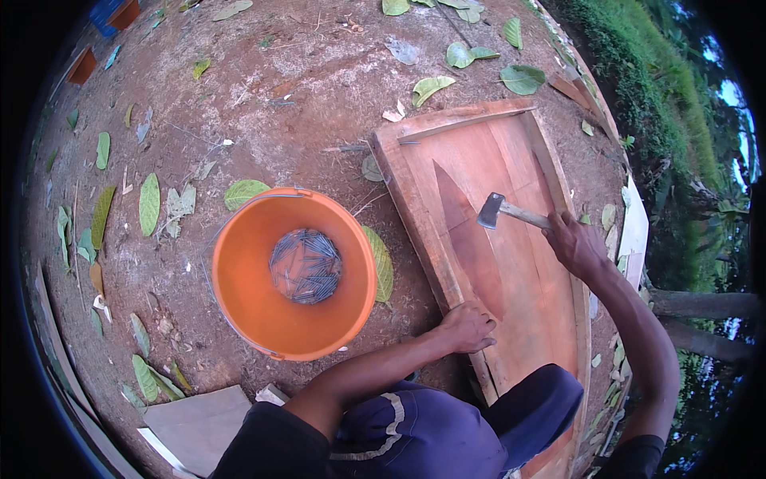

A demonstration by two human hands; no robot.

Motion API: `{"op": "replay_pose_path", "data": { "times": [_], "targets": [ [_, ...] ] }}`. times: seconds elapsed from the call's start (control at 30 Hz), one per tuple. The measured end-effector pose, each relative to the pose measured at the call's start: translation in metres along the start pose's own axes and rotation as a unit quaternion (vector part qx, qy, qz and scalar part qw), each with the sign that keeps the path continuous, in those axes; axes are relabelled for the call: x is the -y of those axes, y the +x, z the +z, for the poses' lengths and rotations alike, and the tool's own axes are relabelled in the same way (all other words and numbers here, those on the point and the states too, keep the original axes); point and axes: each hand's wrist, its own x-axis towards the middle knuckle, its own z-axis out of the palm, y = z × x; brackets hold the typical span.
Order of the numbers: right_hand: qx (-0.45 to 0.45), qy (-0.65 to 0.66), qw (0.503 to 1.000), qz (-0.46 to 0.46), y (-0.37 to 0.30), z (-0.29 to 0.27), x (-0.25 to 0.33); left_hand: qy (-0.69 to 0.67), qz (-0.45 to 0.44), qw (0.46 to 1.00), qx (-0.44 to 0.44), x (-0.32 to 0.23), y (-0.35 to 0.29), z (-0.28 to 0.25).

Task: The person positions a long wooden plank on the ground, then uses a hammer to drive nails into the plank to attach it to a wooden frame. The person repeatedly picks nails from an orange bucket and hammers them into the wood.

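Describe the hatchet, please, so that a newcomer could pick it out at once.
Look right of the big orange bucket for the long wooden frame on the ground. Over it, the person's right hand grips the hatchet by its wooden handle. Its dark, flared metal head sets it apart from the reddish boards beneath.

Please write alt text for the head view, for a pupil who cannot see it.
A right hand holds a hatchet above a shallow wooden frame; the left hand rests on its left edge. Left of it, nails lie inside an orange bucket on earth strewn with leaves.
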Motion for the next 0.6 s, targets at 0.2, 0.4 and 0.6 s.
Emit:
{"op": "replay_pose_path", "data": {
  "times": [0.2,0.4,0.6],
  "targets": [
    [0.021,-0.228,0.911,-0.343,0.101,-0.044,0.029,-0.008,-0.011,1.000,0.008,0.002,0.001,0.004],
    [-0.012,-0.283,0.905,-0.317,0.203,-0.097,0.078,-0.032,0.002,0.999,-0.002,0.001,0.001,0.002],
    [0.107,-0.316,0.837,-0.433,0.203,-0.097,0.103,-0.047,-0.010,0.999,0.015,0.007,0.001,0.003]
  ]
}}
